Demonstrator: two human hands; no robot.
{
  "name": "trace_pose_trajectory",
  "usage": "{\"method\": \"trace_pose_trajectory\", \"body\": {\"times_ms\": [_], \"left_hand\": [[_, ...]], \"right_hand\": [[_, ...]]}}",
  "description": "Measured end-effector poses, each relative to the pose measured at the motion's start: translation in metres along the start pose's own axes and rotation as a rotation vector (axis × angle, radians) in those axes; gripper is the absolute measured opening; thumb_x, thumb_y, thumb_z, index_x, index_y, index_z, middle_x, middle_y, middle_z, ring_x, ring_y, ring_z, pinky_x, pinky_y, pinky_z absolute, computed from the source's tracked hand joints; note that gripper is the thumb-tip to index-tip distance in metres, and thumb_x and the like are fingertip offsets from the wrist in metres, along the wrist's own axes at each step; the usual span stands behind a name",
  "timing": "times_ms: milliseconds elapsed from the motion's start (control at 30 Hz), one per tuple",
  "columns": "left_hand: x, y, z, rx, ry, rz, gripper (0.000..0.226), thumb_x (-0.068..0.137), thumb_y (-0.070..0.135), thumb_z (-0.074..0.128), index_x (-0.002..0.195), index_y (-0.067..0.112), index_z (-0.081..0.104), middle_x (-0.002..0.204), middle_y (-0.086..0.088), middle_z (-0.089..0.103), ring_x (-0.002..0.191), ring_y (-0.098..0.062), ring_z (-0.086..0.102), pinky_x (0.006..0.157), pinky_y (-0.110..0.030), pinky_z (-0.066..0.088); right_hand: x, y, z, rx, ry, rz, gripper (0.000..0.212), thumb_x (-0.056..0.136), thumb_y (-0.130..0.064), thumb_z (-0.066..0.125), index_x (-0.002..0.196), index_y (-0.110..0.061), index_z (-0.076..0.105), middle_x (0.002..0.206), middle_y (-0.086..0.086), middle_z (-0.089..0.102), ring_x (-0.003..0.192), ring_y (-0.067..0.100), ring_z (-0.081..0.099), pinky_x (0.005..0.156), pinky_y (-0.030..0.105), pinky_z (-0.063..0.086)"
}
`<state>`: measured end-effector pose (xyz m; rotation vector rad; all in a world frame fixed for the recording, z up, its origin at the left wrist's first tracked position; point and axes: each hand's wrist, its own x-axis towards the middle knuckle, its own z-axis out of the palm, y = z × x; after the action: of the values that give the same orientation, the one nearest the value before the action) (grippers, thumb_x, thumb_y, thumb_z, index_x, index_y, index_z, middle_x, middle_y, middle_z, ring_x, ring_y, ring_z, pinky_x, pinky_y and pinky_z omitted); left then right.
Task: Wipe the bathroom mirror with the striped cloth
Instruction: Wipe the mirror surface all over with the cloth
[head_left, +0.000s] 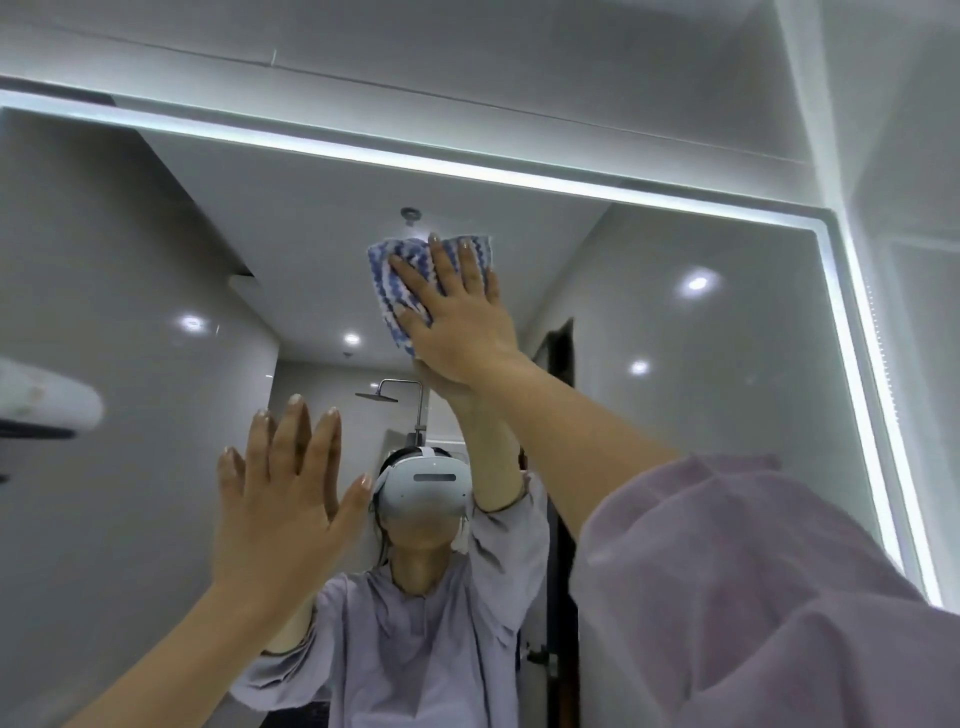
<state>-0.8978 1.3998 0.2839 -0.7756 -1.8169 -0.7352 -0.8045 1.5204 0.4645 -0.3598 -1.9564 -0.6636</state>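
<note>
Your striped cloth (395, 280) sits high on the mirror (701, 415), near the middle of its width and below the top edge. It is soft and bunched, with wavy blue and white bands that slant across it. The visible part is widest along its top and narrows downward under your palm.

Your right hand (457, 317) lies flat over the cloth, pressing it to the glass. Its fingers are straight and spread, pointing up, and they cover the cloth's middle. Your loose lilac sleeve (727, 597) fills the near right corner and blocks the mirror's lower right.

Your left hand (283, 499) is raised lower and to the left, holding nothing. Its 4 fingers are straight and close together, with the thumb out. You cannot tell whether it touches the glass.

A bright lit strip (467, 174) runs along the mirror's top and right edges. The glass reflects a white headset (426, 486), a square shower head (376, 396) and round ceiling lights. A rounded white object (47, 402) shows at the far left.
</note>
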Motion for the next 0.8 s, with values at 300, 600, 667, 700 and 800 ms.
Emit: {"method": "trace_pose_trajectory", "body": {"times_ms": [300, 600, 667, 700, 800], "left_hand": [[-0.004, -0.002, 0.007, -0.027, 0.023, 0.001, 0.075, 0.086, 0.058, 0.019, 0.147, 0.015, 0.029, 0.155, -0.016, 0.023, 0.143, -0.038, 0.017, 0.111, -0.06, 0.02], [-0.003, -0.005, 0.013, -0.033, 0.025, 0.018, 0.073, 0.088, 0.059, 0.016, 0.148, 0.018, 0.024, 0.157, -0.014, 0.019, 0.144, -0.038, 0.017, 0.112, -0.061, 0.02], [-0.003, -0.004, 0.013, -0.03, 0.025, 0.025, 0.073, 0.088, 0.058, 0.018, 0.147, 0.016, 0.028, 0.155, -0.016, 0.023, 0.142, -0.04, 0.022, 0.11, -0.062, 0.024], [-0.003, -0.004, 0.012, -0.029, 0.026, 0.027, 0.072, 0.088, 0.057, 0.02, 0.146, 0.015, 0.03, 0.154, -0.016, 0.025, 0.141, -0.041, 0.024, 0.109, -0.062, 0.025], [-0.003, -0.004, 0.01, -0.022, 0.033, 0.033, 0.072, 0.087, 0.056, 0.023, 0.144, 0.013, 0.034, 0.152, -0.018, 0.029, 0.139, -0.043, 0.028, 0.107, -0.064, 0.027]], "right_hand": [[-0.02, 0.126, -0.023, 0.022, -0.006, 0.331, 0.058, 0.097, -0.059, 0.016, 0.147, -0.044, -0.01, 0.159, -0.002, -0.016, 0.145, 0.023, -0.02, 0.117, 0.042, -0.01], [0.009, 0.093, -0.026, 0.078, 0.009, 0.481, 0.06, 0.097, -0.058, 0.016, 0.147, -0.042, -0.012, 0.159, 0.001, -0.019, 0.144, 0.029, -0.02, 0.115, 0.051, -0.012], [0.022, 0.06, -0.024, 0.029, -0.013, 0.355, 0.063, 0.097, -0.058, 0.017, 0.147, -0.039, -0.014, 0.158, 0.002, -0.022, 0.143, 0.03, -0.023, 0.114, 0.053, -0.016], [0.028, 0.04, -0.021, 0.013, -0.022, 0.282, 0.063, 0.097, -0.059, 0.017, 0.148, -0.038, -0.014, 0.157, 0.002, -0.023, 0.142, 0.03, -0.025, 0.112, 0.053, -0.018], [0.033, -0.023, -0.006, 0.018, -0.013, 0.079, 0.062, 0.097, -0.058, 0.015, 0.148, -0.038, -0.013, 0.157, 0.002, -0.024, 0.141, 0.03, -0.027, 0.109, 0.052, -0.022]]}}
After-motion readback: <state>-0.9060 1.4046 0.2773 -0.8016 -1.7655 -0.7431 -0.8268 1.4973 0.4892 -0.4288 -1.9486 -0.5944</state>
